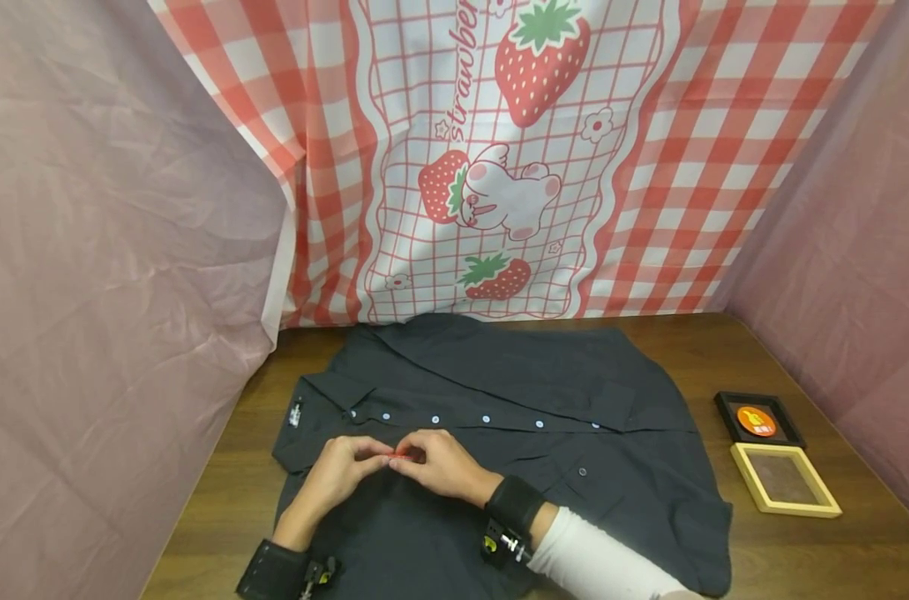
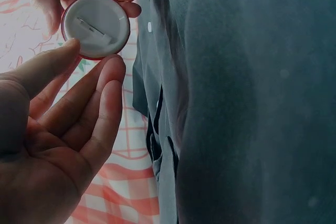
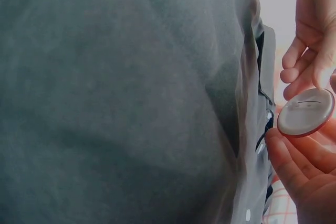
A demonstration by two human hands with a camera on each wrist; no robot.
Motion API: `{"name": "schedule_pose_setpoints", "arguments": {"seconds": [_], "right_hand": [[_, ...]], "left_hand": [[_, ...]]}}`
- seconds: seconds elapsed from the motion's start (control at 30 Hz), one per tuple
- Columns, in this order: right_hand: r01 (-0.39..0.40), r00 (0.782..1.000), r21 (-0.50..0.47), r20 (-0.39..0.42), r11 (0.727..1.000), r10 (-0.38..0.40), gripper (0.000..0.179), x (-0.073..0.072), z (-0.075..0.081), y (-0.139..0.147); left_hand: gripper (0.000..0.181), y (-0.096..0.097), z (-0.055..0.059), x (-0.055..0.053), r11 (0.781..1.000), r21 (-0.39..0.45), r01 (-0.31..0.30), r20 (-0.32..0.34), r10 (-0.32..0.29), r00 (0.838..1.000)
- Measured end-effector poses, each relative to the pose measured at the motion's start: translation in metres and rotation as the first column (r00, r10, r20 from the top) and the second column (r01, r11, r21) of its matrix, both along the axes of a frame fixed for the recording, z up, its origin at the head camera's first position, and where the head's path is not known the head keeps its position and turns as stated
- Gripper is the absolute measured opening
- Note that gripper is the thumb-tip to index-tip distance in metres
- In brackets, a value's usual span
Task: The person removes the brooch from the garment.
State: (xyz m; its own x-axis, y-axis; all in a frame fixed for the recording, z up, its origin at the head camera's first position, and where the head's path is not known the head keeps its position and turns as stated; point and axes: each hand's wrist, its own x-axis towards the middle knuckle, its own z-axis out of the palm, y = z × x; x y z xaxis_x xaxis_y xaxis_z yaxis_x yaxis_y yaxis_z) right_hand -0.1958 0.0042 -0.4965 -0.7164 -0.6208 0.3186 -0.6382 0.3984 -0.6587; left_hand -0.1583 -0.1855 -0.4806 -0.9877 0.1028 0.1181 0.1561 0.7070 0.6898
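Between my two hands is a round pin badge (image 2: 116,18) with a red rim. Its white back faces the wrist cameras, and the metal pin (image 3: 310,102) on it is visible. My left hand (image 1: 337,468) pinches one side of the rim between thumb and fingers. Opposite it, my right hand (image 1: 442,467) pinches the other side. In the head view the badge appears edge-on as a thin red line, mostly hidden by fingertips. Both hands are over a dark grey button-up shirt (image 1: 424,542), spread out with its collar (image 1: 334,392) to the left.
At the table's right stand a black square frame (image 1: 724,405) with an orange round badge (image 1: 756,421) in it and a pale wooden frame (image 1: 754,479). A strawberry-print cloth (image 1: 491,167) hangs behind the wooden table (image 1: 214,500); pink cloth (image 1: 124,250) hangs at both sides.
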Motion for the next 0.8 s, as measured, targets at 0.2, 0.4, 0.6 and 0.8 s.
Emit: {"name": "schedule_pose_setpoints", "arguments": {"seconds": [0.2, 0.4, 0.6, 0.8], "right_hand": [[-0.006, 0.997, -0.023, 0.076, 1.0, 0.008, 0.015, -0.0019, -0.0016, 0.0003], [-0.017, 0.985, -0.025, 0.173, 1.0, 0.021, 0.015, -0.0033, -0.0003, 0.0013], [-0.039, 0.984, -0.004, 0.171, 0.999, 0.04, 0.024, -0.0033, -0.0005, 0.0023], [-0.041, 0.994, 0.036, 0.105, 0.999, 0.037, 0.027, -0.0026, -0.0006, 0.0026]], "left_hand": [[0.005, -0.0002, 0.0, -0.0004, 1.0, 0.024, -0.001, 0.023, 0.0, 1.0], [0.008, -0.0004, 0.0007, -0.0003, 0.998, 0.059, 0.016, 0.049, -0.019, 0.999], [0.014, 0.0002, -0.0002, 0.0006, 0.995, 0.099, 0.034, 0.08, -0.042, 0.996], [0.017, 0.0003, -0.0022, 0.0004, 0.993, 0.113, 0.04, 0.095, -0.051, 0.994]]}}
